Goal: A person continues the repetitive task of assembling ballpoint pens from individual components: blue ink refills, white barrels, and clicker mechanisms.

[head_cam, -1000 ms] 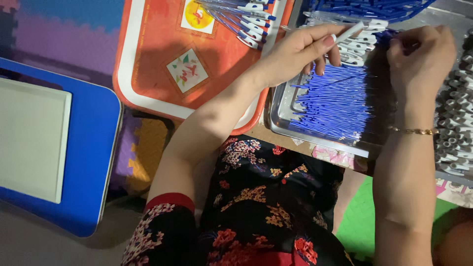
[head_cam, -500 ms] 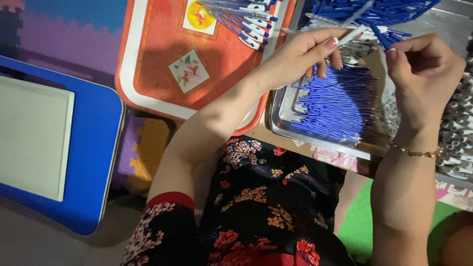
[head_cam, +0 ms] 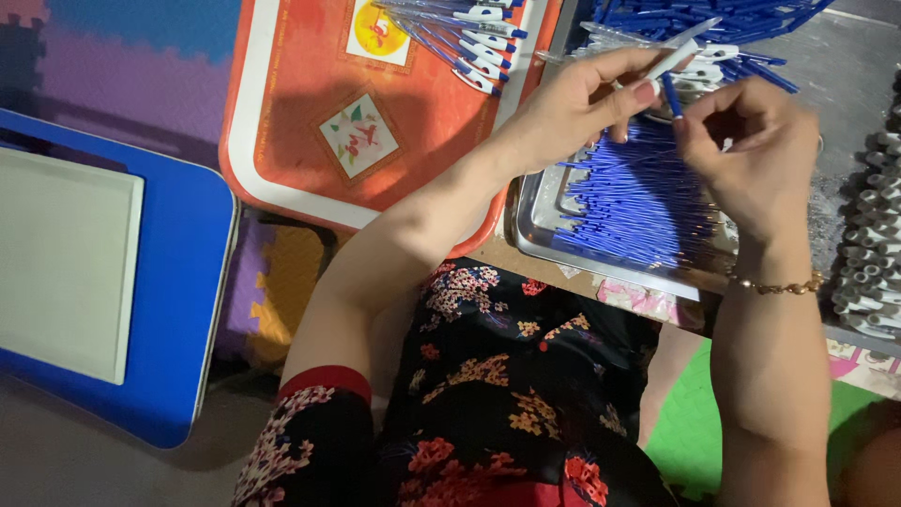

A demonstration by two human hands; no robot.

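Above the metal tray point(head_cam: 563, 246) heaped with blue refills point(head_cam: 638, 202), and beside the orange tray point(head_cam: 282, 113) of finished pens point(head_cam: 460, 33), both hands meet. Her left hand point(head_cam: 582, 103) pinches a clear pen barrel point(head_cam: 678, 52), its long axis slanting up and away to the right. Her right hand point(head_cam: 751, 150) pinches a blue refill point(head_cam: 672, 94) just below the barrel's near end, nearly in line with it.

blue refills point(head_cam: 648, 202) partly hidden, pen pile point(head_cam: 713, 19) cropped
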